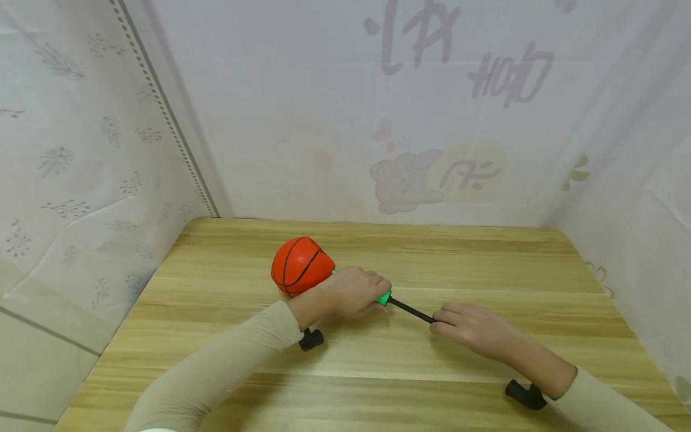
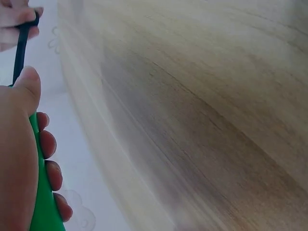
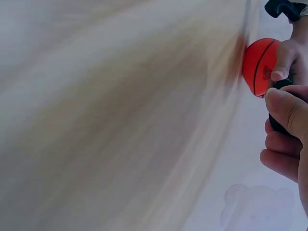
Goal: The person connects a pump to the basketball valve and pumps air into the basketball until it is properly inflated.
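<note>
An orange-red basketball (image 1: 299, 266) with black lines, dented and not fully round, lies on the table. Against it points a hand pump with a green barrel (image 1: 384, 298) and a thin black rod (image 1: 410, 309), drawn well out. My left hand (image 1: 356, 292) grips the barrel and covers most of it, including where it meets the ball. In the left wrist view, the fingers curl round the green barrel (image 2: 46, 207). My right hand (image 1: 475, 329) holds the rod's outer end; the right wrist view shows thumb and fingers around the black handle (image 3: 277, 126).
A wood-grain table (image 1: 378, 402) lies below, with printed white sheets (image 1: 302, 108) at its back and sides. Black camera mounts (image 1: 311, 340) stick out at both wrists, close over the tabletop.
</note>
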The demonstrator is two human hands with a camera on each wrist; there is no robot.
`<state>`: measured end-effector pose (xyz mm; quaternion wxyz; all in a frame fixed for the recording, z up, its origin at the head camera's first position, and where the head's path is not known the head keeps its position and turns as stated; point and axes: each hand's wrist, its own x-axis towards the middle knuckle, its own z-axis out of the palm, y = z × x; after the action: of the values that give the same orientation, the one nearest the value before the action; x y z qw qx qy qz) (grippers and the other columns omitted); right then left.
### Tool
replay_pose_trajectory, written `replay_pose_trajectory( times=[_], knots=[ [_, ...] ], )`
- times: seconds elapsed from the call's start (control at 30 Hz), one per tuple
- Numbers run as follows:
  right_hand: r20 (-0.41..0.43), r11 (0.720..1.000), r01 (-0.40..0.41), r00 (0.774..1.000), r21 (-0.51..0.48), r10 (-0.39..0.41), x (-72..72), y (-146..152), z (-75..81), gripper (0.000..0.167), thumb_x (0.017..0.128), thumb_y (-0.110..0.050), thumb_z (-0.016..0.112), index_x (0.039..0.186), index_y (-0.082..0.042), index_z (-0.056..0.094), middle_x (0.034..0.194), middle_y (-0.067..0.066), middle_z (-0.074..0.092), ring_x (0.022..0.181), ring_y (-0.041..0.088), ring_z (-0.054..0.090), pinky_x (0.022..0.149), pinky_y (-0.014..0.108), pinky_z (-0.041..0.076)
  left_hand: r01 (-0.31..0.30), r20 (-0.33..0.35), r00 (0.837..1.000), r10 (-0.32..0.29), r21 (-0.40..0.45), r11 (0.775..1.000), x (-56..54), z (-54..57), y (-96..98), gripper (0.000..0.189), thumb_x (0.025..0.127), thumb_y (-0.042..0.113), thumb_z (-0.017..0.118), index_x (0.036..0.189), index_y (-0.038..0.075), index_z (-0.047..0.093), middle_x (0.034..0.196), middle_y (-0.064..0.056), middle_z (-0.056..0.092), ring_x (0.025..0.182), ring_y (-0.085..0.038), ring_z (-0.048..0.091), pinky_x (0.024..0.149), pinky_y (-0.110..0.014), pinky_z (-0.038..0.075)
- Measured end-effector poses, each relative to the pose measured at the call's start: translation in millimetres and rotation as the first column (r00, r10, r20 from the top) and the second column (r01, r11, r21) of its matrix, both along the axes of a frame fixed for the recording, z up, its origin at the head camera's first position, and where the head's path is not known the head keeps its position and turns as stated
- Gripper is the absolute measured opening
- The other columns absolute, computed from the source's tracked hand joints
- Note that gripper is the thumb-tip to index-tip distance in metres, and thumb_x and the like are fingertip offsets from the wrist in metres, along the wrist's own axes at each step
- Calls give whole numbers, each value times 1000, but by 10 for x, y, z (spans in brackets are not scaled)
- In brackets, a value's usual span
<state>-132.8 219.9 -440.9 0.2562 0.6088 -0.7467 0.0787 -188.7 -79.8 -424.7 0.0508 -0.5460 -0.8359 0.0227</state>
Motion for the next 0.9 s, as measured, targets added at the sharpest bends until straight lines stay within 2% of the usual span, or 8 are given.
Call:
replay_pose_trajectory(
  times=[0.27, 0.47, 0.6, 0.73, 0.9],
  knots=[
    [-33, 999, -19, 999, 51, 21, -185, -295, 62, 46, 113, -12, 21, 99, -9, 65, 93, -1, 65, 77, 11, 56, 66, 20, 50, 4, -26, 1000, -4, 1, 1000, 6, -7, 58, 32, 102, 44, 58, 96, 14, 50, 76, 9, 44, 71, -7, 50, 58, -19, 38],
    [-47, 998, -11, 999, 57, 14, -258, -453, 23, 50, 113, -12, 17, 99, -10, 65, 93, -2, 67, 79, 10, 58, 68, 18, 51, 8, -27, 1000, -9, -23, 1000, 21, -32, 97, 33, 103, 46, 57, 97, 14, 53, 77, 10, 46, 71, -6, 48, 59, -18, 38],
    [-20, 999, -17, 1000, 34, 18, -265, -495, -15, 49, 113, -13, 21, 97, -10, 67, 93, -2, 69, 80, 9, 61, 71, 17, 52, -5, -10, 1000, 4, -50, 999, 20, -40, 88, 33, 103, 47, 56, 99, 14, 54, 78, 10, 47, 72, -6, 48, 62, -19, 39],
    [2, 1000, -27, 1000, 17, 27, -240, -461, -15, 37, 112, -11, 35, 97, -10, 68, 92, -1, 69, 79, 9, 61, 70, 17, 52, 2, 16, 1000, -2, -42, 999, 9, -33, 66, 33, 103, 47, 56, 101, 14, 54, 80, 9, 48, 73, -7, 49, 64, -20, 40],
    [30, 999, -40, 999, -5, 40, -155, -281, -8, 39, 112, -14, 32, 98, -10, 68, 94, 0, 69, 78, 10, 61, 68, 17, 52, 3, 32, 999, -2, -33, 999, 1, -10, 27, 34, 102, 48, 57, 101, 14, 53, 80, 9, 47, 74, -7, 50, 63, -21, 41]
  ],
)
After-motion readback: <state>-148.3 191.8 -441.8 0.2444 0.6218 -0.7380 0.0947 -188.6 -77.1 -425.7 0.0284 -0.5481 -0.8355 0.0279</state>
